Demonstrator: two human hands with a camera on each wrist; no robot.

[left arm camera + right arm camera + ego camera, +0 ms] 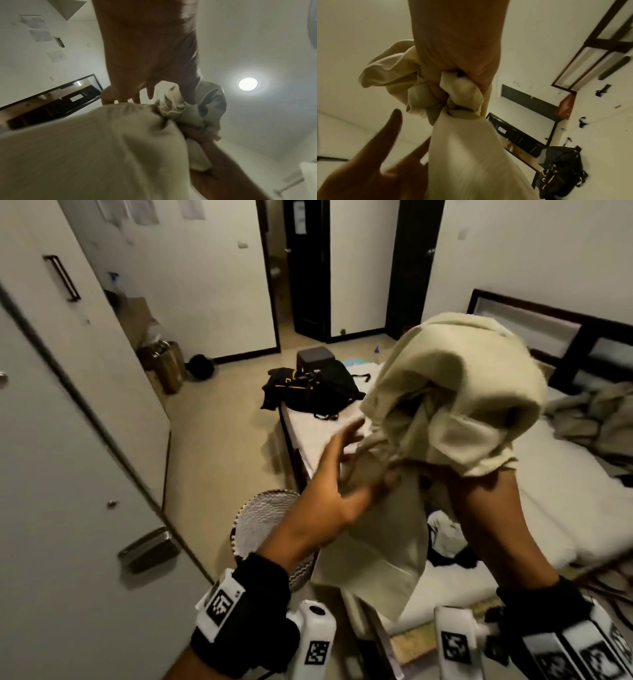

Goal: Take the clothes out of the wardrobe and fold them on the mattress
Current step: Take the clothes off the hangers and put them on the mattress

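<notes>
A cream garment [455, 392] hangs bunched in the air above the near corner of the white mattress [565, 508]. My right hand [458, 60] grips a wad of it in a fist; in the head view the cloth drapes over that hand and hides it. One length of the garment [471, 155] drops down from the fist. My left hand [342, 474] is at that hanging length with its fingers [392, 128] spread and straight, holding nothing. The grey wardrobe [68, 440] stands at my left with its doors closed.
A black backpack [318, 386] lies on the far end of the mattress. Crumpled grey bedding [596, 416] sits by the dark headboard [548, 330]. A round woven basket [263, 518] stands on the floor below my left arm. Boxes [164, 364] line the left wall.
</notes>
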